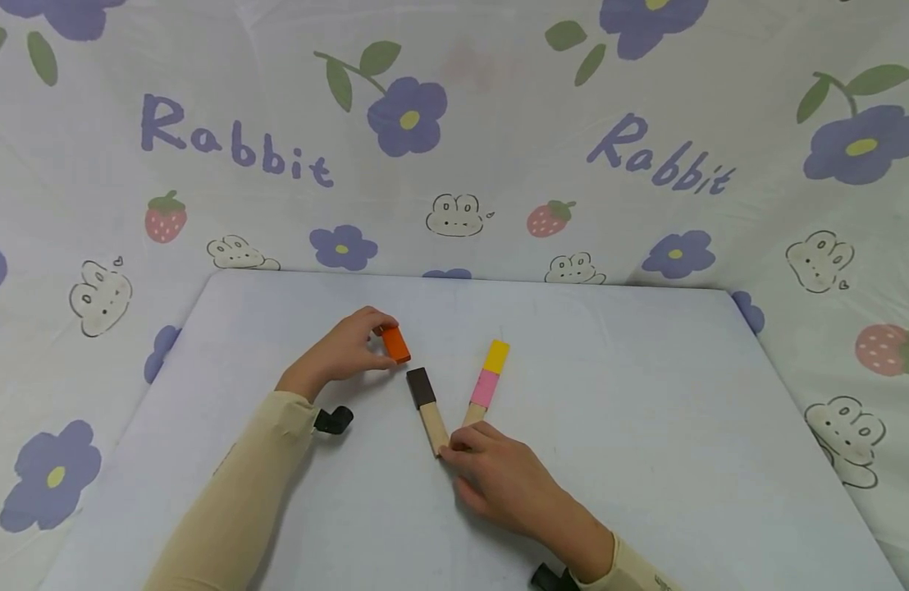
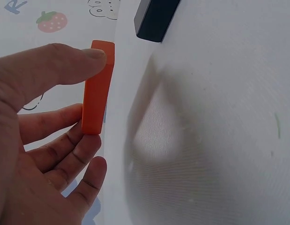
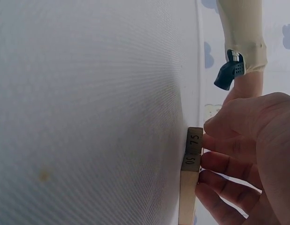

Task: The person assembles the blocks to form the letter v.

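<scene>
My left hand (image 1: pixel 344 345) pinches an orange block (image 1: pixel 395 344) between thumb and fingers, just beyond the dark brown block (image 1: pixel 421 387). In the left wrist view the thumb lies over one end of it and fingertips touch the other. My right hand (image 1: pixel 506 476) rests its loosely bent fingers against two plain wooden blocks, the left wooden block (image 1: pixel 435 428) and the right wooden block (image 1: pixel 474 414), whose near ends it partly covers. A pink block (image 1: pixel 485 388) and a yellow block (image 1: pixel 496 357) continue the right row. Together the rows form a V.
A white tabletop (image 1: pixel 683 427) lies under everything, its far edge against a printed cloth (image 1: pixel 499 123) with flowers and rabbits. Black wrist devices show beside the left sleeve (image 1: pixel 236 484) and the right sleeve (image 1: pixel 624 566).
</scene>
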A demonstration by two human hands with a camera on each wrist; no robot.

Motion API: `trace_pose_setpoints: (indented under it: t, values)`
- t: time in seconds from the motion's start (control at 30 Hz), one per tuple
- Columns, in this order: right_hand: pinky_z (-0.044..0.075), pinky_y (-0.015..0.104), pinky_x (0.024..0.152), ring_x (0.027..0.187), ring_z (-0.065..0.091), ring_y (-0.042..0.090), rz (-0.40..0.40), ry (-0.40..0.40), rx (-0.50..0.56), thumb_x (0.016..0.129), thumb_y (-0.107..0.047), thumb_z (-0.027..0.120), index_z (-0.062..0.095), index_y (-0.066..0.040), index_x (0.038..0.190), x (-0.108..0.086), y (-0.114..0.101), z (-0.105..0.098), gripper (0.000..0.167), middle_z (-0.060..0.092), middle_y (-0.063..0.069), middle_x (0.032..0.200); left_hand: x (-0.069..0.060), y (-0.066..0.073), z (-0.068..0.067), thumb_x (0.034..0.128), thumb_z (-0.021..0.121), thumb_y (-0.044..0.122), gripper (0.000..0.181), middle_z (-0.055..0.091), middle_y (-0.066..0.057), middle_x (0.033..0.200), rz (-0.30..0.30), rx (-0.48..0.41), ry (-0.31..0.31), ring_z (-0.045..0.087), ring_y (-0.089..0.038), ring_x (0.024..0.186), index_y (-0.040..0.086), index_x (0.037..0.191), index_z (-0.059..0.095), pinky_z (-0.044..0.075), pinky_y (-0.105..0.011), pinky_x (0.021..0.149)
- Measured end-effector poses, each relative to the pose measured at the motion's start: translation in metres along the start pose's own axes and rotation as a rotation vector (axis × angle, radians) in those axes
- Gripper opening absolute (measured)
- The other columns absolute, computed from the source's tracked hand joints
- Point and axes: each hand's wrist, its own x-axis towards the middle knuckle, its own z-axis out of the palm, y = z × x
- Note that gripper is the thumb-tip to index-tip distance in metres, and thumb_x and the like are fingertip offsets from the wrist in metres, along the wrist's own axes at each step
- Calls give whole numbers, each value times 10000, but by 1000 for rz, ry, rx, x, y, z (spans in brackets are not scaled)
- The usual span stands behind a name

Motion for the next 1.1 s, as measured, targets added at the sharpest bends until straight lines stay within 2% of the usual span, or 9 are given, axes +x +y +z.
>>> trace_pose_setpoints:
  t: [0.67, 1.1]
  values:
    - [578, 308, 886, 1169, 588, 152, 26, -24, 4, 959, -170, 801, 793, -139, 1331, 0, 0, 1, 374, 667, -14, 1231, 5, 5, 6, 911, 867, 181, 625, 594, -164, 1401, -9, -10, -13, 567, -351, 1263, -3, 1456, 622, 481, -506, 1109]
    - [575, 297, 869, 1168, 584, 151, 31, -35, 16, 963, -170, 801, 786, -137, 1347, 1, 0, -1, 385, 667, -13, 1239, 7, 5, 9, 899, 883, 187, 638, 600, -170, 1387, 14, -14, -22, 573, -355, 1255, -17, 1446, 627, 462, -513, 1124]
